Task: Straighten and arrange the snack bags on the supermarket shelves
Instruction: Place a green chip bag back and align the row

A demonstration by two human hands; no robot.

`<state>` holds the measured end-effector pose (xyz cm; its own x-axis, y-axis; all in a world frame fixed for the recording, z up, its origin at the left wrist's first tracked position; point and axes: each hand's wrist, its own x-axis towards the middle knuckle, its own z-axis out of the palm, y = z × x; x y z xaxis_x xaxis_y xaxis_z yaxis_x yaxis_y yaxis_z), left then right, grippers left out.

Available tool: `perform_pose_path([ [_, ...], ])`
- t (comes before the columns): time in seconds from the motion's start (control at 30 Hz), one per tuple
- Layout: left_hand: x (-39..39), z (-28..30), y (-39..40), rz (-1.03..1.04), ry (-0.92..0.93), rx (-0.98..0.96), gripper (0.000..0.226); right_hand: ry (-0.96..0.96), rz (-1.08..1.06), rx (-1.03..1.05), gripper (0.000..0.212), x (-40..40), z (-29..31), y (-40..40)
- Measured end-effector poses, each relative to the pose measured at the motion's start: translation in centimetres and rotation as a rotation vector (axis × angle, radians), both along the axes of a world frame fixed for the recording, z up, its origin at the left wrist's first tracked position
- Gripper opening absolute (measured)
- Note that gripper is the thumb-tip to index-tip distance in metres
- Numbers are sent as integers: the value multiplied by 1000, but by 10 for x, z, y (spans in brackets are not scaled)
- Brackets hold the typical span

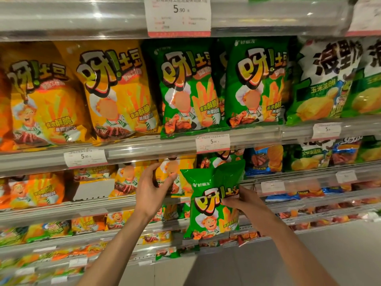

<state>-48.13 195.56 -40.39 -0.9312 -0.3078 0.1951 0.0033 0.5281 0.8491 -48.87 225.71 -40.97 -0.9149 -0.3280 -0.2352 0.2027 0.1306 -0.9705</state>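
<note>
A green snack bag (208, 215) hangs upright in front of the lower shelves, out in the aisle, pinched at its right edge by my right hand (243, 200). My left hand (151, 187) reaches into the second shelf and grips a yellow snack bag (177, 178) there, fingers around its left side. On the shelf above stand two more green bags (185, 93) and yellow bags (117, 93), upright and facing out.
A white shelf divider (93, 189) stands left of my left hand. Price tags (212, 142) hang on the shelf rail (144, 150) just above both hands. Blue and green bags (266, 159) fill the shelf to the right. Lower shelves hold small packs; grey floor at bottom right.
</note>
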Motion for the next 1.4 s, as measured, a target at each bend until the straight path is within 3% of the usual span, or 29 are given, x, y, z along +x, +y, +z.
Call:
perform_pose_path([
  [0.13,29,-2,-25,-28,-14,34,66,-63,-15,-80,57,-1,-6,5],
  [0.43,61,-6,-42,-96,-145,-7,43,-58,-165,20,42,-10,-15,-26],
  [0.5,60,-3,-41,-97,-181,33,47,-51,-174,19,42,-12,-19,-33],
  [0.6,57,5,-39,-104,-217,130,70,-24,-155,46,41,-13,-23,-36],
  [0.67,59,4,-39,-68,-206,87,86,-8,-138,64,36,-13,-25,-37],
  [0.8,71,-4,-50,43,-131,45,94,38,-144,105,34,-18,-21,-45],
  [1.0,97,-1,-83,122,-58,122,61,113,-231,96,36,-27,-12,-78],
  [1.1,104,-2,-95,173,-28,162,63,177,-237,195,34,-33,-9,-100],
  [1.23,106,1,-103,212,3,156,66,199,-295,169,48,-44,2,-131],
  [1.4,105,5,-106,234,-37,144,84,350,-404,208,31,-60,9,-153],
])
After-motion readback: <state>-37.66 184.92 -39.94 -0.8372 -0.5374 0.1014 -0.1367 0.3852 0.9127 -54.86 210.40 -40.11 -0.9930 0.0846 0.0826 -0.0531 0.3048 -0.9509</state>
